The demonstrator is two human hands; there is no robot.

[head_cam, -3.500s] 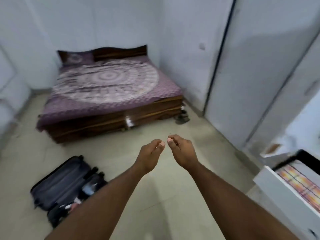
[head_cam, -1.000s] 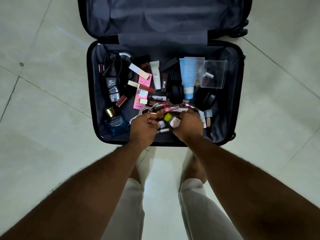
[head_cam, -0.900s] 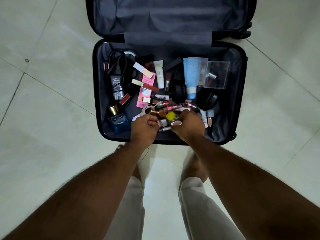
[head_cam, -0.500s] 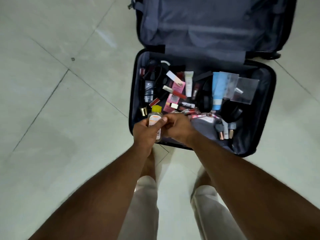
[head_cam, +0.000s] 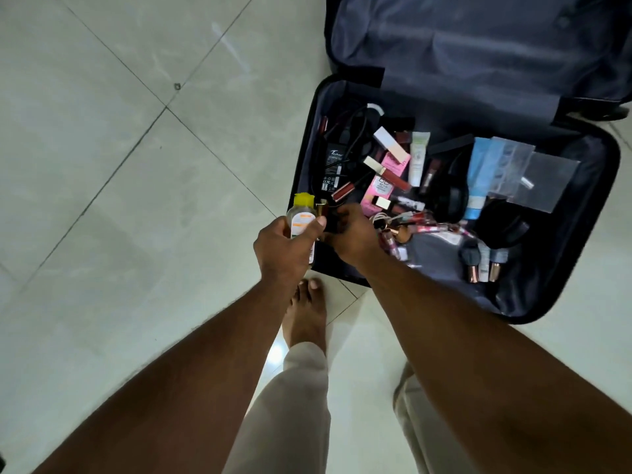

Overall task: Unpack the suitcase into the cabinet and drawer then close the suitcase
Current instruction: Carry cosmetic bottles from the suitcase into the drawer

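Note:
A dark suitcase (head_cam: pixel 607 186) lies open on the tiled floor, its lid (head_cam: pixel 478 46) folded back. The lower half holds several small cosmetics, a pink box (head_cam: pixel 384 181), a blue tube (head_cam: pixel 478 176) and a black power adapter (head_cam: pixel 333 167). My left hand (head_cam: pixel 278 249) grips a clear bottle with a yellow cap (head_cam: pixel 301 215) at the suitcase's near left corner. Right beside it, my right hand (head_cam: pixel 352 234) curls round a dark bottle with a gold cap (head_cam: pixel 323 210); most of that bottle is hidden by my fingers.
A clear plastic bag (head_cam: pixel 535 176) and black headphones (head_cam: pixel 501 225) lie in the suitcase's right part. My bare foot (head_cam: pixel 306 316) stands just in front of the suitcase. Pale floor tiles (head_cam: pixel 136 165) stretch to the left. Cabinet and drawer are out of view.
From the bedroom I came to stand over the suitcase. My left hand lifted the yellow-capped bottle out of the pile, and my right hand moved left onto the dark gold-capped bottle. The view swung left.

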